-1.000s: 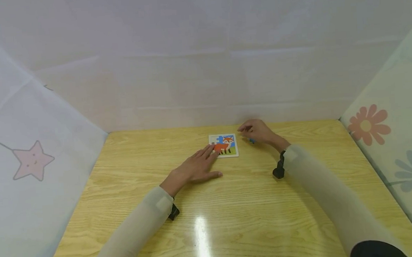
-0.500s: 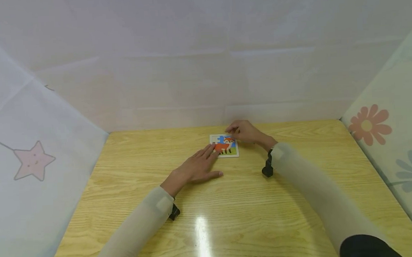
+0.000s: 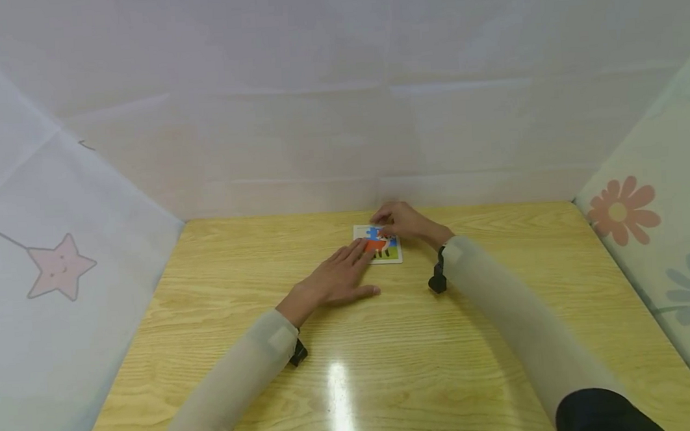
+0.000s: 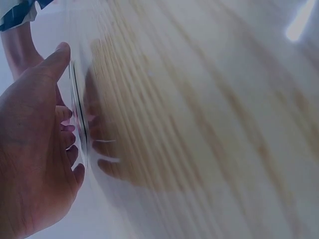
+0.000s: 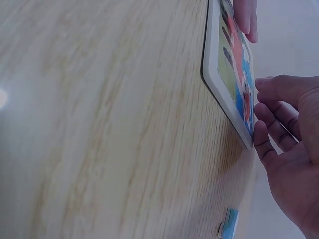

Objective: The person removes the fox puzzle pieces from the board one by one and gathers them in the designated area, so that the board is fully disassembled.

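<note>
puzzle tray (image 3: 395, 258): fox pieces inside | left hand (image 3: 339, 277) flat on edge | right hand (image 3: 402, 220) on top

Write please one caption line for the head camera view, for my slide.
Two hands work a fox puzzle on a wooden table: left hand rests flat on its edge, right hand touches its top.

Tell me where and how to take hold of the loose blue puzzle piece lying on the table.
Pinch the blue puzzle piece by its opposite edges, from above. It lies flat on the wooden table, apart from the fox puzzle board, so there is probably no underside to hook; fingertips on its edges look like the best grip.
</note>
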`<state>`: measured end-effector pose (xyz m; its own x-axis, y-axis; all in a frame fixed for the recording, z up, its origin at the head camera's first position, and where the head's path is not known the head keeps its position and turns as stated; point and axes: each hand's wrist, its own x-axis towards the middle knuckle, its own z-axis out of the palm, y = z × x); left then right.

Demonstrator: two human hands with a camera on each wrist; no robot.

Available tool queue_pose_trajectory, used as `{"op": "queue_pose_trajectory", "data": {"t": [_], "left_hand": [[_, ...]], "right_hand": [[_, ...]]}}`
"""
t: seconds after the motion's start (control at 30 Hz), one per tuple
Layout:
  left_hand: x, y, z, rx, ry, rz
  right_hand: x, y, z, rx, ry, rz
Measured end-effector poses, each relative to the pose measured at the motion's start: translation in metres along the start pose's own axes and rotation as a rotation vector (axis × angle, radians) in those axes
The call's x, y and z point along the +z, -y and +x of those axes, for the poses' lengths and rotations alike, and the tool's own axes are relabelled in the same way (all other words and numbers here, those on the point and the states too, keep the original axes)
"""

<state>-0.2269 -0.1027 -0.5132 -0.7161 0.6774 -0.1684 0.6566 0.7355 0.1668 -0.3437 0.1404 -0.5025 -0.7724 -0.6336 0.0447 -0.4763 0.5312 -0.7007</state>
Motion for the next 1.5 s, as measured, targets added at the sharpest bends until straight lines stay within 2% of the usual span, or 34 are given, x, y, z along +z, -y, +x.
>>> {"op": "queue_pose_trajectory", "data": {"t": [0.27,0.63,0.77,1.07,1.5], "left_hand": [[-0.002,-0.003,0.001,0.014,0.022,-0.005],[-0.003,-0.003,0.002,0.016,0.029,0.011],[-0.004,-0.003,0.001,0.014,0.029,0.004],[-0.004,-0.003,0.003,0.018,0.024,0.011],[-0.004,-0.003,0.004,0.008,0.031,0.032]], "right_hand": [[0.004,0.002,0.005,0.015,0.034,-0.035],[0.006,-0.003,0.01,-0.021,0.083,-0.099],[0.007,-0.003,0.01,-0.013,0.089,-0.079],[0.009,-0.006,0.01,-0.062,0.095,-0.097],[0.01,-0.004,0.007,-0.047,0.084,-0.069]]}}
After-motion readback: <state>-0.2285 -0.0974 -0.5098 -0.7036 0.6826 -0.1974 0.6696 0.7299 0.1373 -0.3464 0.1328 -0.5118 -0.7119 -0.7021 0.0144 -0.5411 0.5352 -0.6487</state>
